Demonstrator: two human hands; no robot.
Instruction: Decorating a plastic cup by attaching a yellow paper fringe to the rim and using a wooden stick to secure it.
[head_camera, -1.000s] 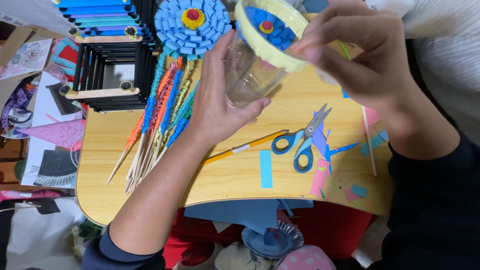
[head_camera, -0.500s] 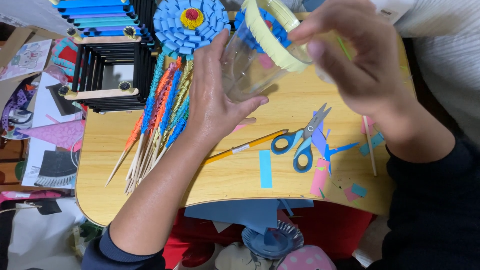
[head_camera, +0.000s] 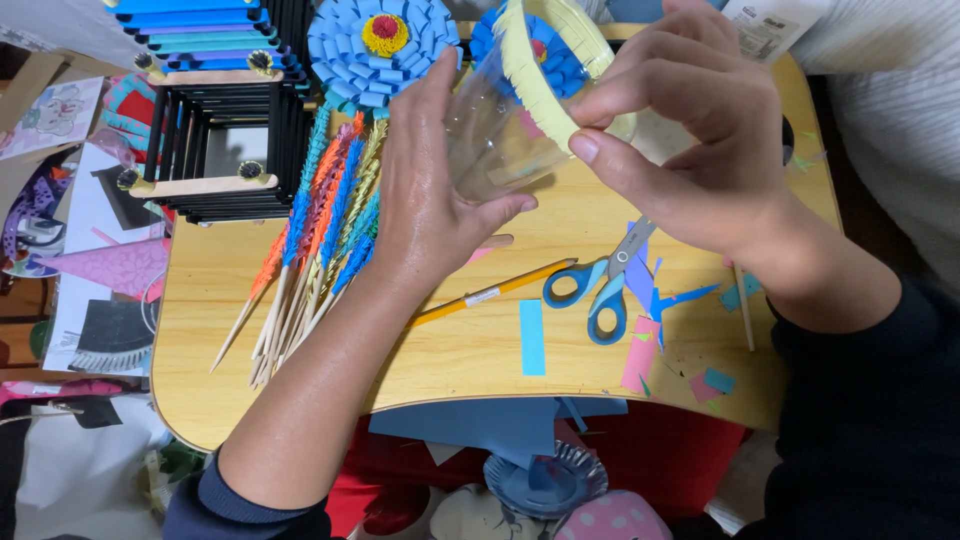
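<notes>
Crowded wooden table (head_camera: 450, 350) — both hands' grip holds a clear cup (head_camera: 490, 140) above it.

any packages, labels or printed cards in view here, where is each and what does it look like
White packet: top edge, right of centre, behind the right hand; pale rectangle with small dark print.
Pencil label: small white sticker on the yellow pencil, mid-table beside the scissors.
Illustrated card: far left, off the table; pale, with a pink and blue drawing.
</notes>
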